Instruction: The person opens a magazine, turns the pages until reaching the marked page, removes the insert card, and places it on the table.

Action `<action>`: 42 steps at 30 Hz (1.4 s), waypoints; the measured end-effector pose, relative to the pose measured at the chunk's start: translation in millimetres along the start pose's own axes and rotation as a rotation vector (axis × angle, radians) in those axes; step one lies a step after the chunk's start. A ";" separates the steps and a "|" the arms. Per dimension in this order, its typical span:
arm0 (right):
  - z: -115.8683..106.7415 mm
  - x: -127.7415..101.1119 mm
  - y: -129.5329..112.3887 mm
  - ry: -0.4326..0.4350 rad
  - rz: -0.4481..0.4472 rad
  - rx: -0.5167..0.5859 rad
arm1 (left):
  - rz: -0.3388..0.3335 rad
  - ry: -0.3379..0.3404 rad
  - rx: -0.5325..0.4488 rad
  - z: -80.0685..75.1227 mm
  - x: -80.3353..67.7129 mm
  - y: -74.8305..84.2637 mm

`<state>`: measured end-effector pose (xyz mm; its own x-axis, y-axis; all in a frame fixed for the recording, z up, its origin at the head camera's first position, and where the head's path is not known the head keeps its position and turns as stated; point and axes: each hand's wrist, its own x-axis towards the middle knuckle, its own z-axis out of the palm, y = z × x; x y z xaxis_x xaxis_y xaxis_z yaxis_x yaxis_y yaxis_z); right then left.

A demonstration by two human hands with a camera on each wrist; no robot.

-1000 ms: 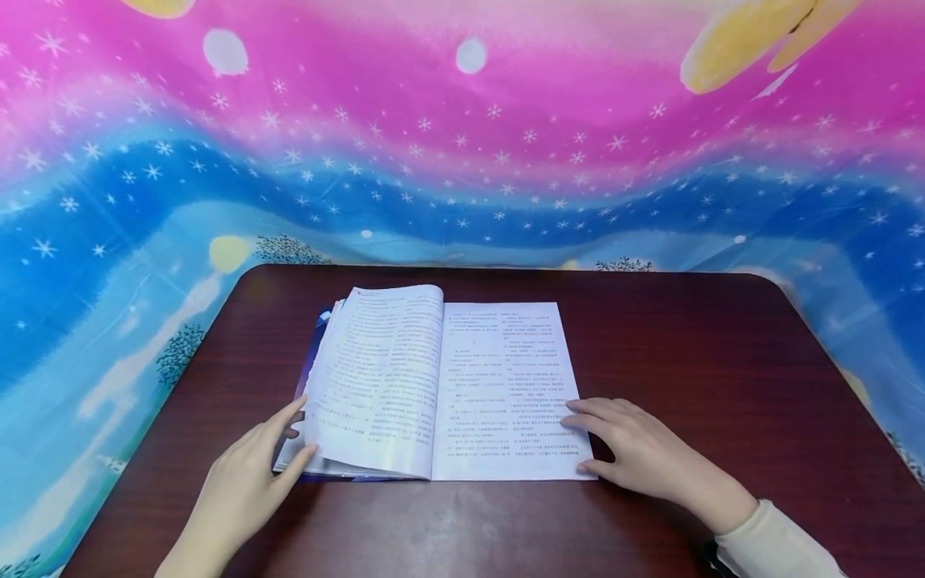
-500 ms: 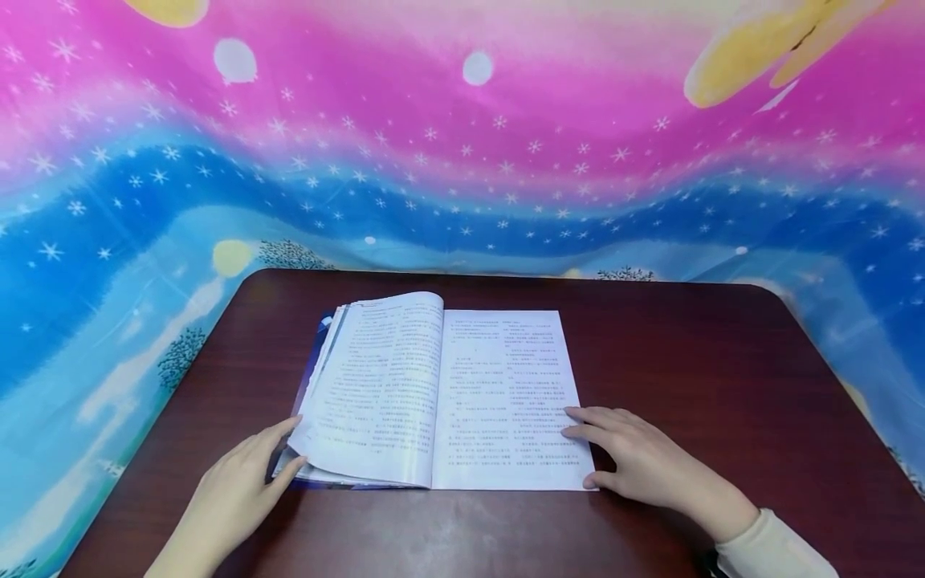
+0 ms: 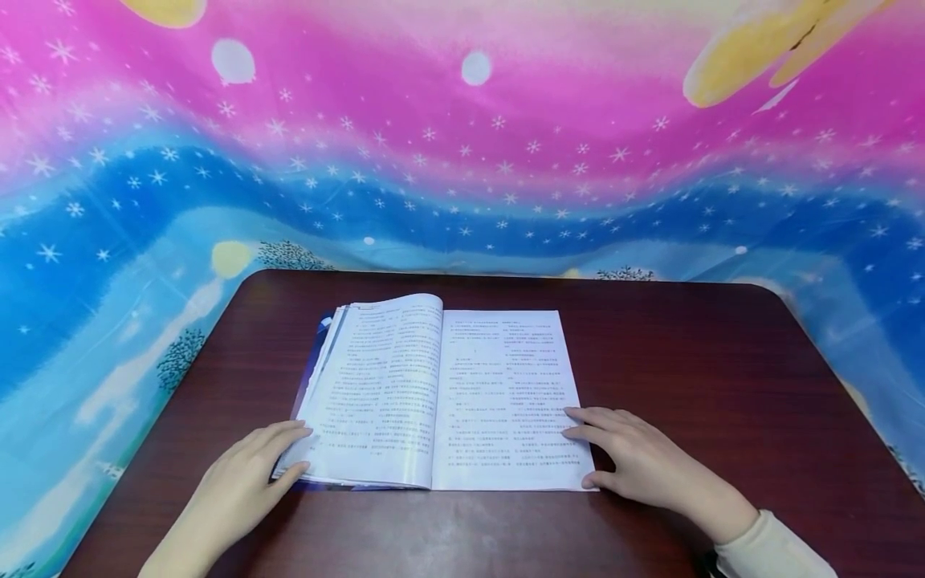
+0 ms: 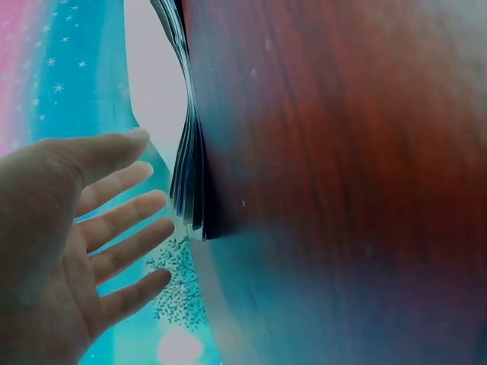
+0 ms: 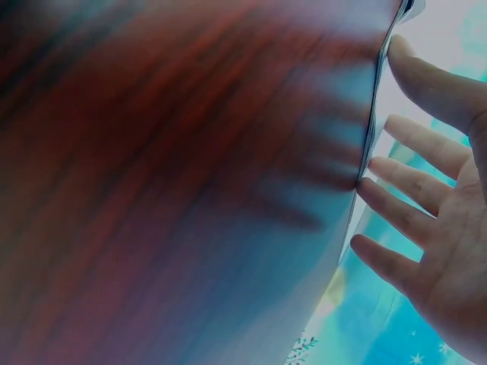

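An open book point(image 3: 441, 397) lies flat near the middle of a dark red-brown table point(image 3: 723, 377), a little toward the left and close to the person's edge; both facing pages carry dense black print in columns, too small and soft to read, and a strip of blue cover shows under the left stack of pages. The left-hand pages bulge upward near the spine and fan out at their outer edge; the right-hand page lies flat.

The left hand point(image 3: 249, 478) rests at the lower left corner of the book, fingers straight and slightly spread, fingertips on the page corner and thumb along the bottom edge; in the left wrist view the fingers point(image 4: 122, 228) stand apart and uncurled beside the fanned page edges. The right hand point(image 3: 636, 457) lies palm down on the lower right corner of the right page, fingers straight and a little apart, partly on paper and partly on the table; a cream sleeve point(image 3: 773, 550) covers the wrist.

Behind the table hangs a cloth point(image 3: 462, 144) in pink and blue bands with white stars, pale dots and small trees.
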<state>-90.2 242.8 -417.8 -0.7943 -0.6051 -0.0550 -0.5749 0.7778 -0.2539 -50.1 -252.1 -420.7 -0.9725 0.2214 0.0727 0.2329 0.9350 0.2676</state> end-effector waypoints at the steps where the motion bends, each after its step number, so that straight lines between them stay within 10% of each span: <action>1: -0.1 -0.1 -0.1 0.001 -0.001 -0.001 | 0.019 0.002 -0.005 0.9 1.0 -0.8; 28: -3.6 7.7 -5.5 0.068 0.002 -0.015 | 0.051 -0.066 0.005 10.5 14.7 4.3; 42: -15.3 16.2 -6.1 0.263 -0.087 -0.009 | 0.042 -0.077 -0.025 10.5 14.1 1.5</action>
<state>-102.6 230.9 -402.4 -0.7650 -0.6053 0.2199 -0.6438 0.7272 -0.2380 -63.5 -244.7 -429.3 -0.9594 0.2818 0.0100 0.2725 0.9174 0.2900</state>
